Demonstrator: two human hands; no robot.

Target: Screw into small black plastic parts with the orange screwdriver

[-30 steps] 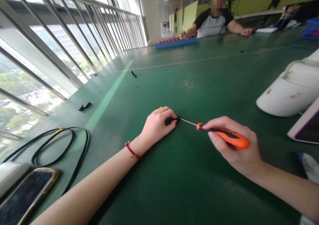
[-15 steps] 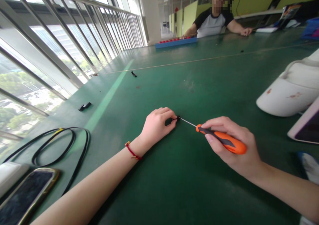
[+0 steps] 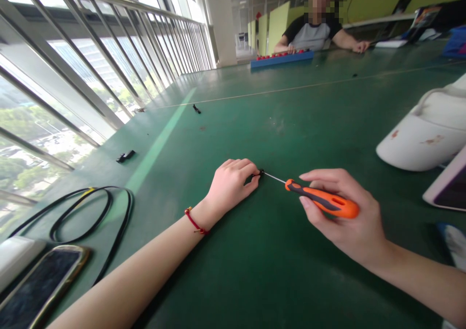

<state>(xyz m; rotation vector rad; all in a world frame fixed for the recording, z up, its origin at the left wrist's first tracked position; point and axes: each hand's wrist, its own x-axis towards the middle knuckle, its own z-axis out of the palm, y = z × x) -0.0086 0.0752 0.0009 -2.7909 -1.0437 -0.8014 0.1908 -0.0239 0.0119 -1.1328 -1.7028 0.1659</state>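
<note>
Pinching L hand: holds tiny blk part
R hand: fingers loosely round orange driver, rod at part
Phone: near left

A phone lies near a looped black cable; a person is behind a blue tray.

Single view, head-worn: we look forward and down along the green counter, left hand and right hand near, another person far opposite.
</note>
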